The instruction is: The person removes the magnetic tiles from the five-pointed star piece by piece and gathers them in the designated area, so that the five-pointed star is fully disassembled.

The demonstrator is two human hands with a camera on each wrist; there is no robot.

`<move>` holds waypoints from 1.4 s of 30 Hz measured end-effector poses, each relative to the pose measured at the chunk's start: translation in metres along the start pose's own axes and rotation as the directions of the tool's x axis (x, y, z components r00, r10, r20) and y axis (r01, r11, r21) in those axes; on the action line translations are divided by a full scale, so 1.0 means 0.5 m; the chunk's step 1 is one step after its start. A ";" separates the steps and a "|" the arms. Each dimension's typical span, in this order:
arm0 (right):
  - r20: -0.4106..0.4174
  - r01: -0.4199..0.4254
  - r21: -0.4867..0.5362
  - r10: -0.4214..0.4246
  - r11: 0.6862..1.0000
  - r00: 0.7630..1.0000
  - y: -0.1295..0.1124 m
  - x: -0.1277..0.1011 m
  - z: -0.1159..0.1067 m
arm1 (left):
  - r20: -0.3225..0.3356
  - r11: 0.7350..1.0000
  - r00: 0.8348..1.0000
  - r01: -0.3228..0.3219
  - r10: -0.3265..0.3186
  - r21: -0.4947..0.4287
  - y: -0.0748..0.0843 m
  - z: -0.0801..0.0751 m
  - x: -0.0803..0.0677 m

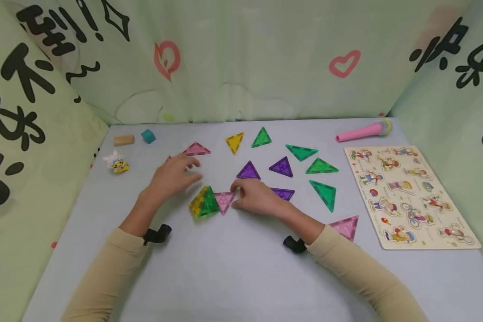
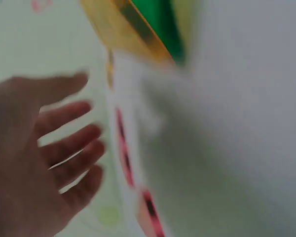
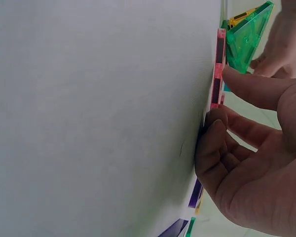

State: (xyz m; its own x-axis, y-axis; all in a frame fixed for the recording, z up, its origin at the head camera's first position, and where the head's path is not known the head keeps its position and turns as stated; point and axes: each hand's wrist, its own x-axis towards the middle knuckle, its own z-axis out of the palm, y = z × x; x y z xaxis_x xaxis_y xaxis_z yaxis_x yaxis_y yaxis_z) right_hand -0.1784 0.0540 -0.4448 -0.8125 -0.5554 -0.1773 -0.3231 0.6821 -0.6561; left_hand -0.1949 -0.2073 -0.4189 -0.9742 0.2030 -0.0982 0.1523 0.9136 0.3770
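A small pyramid (image 1: 205, 203) of yellow and green translucent magnetic tiles stands in the middle of the table. Against its right side lies a flat pink triangle tile (image 1: 224, 201), which my right hand (image 1: 257, 195) pinches at the corner between thumb and fingertips. The right wrist view shows the thumb on that pink tile's (image 3: 218, 69) edge, the other fingers curled at the tabletop. My left hand (image 1: 172, 175) hovers behind and left of the pyramid, fingers spread and holding nothing. Just beyond it lies another pink tile (image 1: 197, 149), partly overlapped by the hand's outline.
Purple triangles (image 1: 281, 166), green triangles (image 1: 323, 195) and a yellow triangle (image 1: 235, 143) lie behind and right. A pink tile (image 1: 347, 227) sits beside my right sleeve. Further right are a picture puzzle board (image 1: 418, 179) and pink microphone (image 1: 360, 132); blocks (image 1: 124, 140) and a figurine (image 1: 117, 163) stand back left.
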 end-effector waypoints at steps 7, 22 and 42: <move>0.010 0.002 0.036 -0.003 0.999 1.000 0.004 -0.002 0.000 | 0.315 0.954 0.928 -0.258 0.201 0.150 0.105 0.035 -0.013; 0.029 0.012 0.063 -0.014 0.998 0.999 0.005 -0.020 -0.013 | 0.350 0.977 0.917 -0.212 0.193 0.018 0.100 0.056 -0.002; 0.066 0.023 0.050 -0.026 0.998 0.997 0.013 -0.026 -0.010 | 0.109 0.912 0.990 -0.033 0.085 -0.409 0.029 0.089 0.022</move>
State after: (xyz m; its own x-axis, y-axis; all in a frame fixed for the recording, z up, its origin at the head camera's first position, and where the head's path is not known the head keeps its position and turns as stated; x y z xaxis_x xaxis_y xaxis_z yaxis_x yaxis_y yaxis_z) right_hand -0.1724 0.0680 -0.4432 -0.7699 -0.6032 -0.2084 -0.3166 0.6445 -0.6959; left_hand -0.1961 -0.1763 -0.4557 -0.9339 0.3168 -0.1655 0.1031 0.6823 0.7238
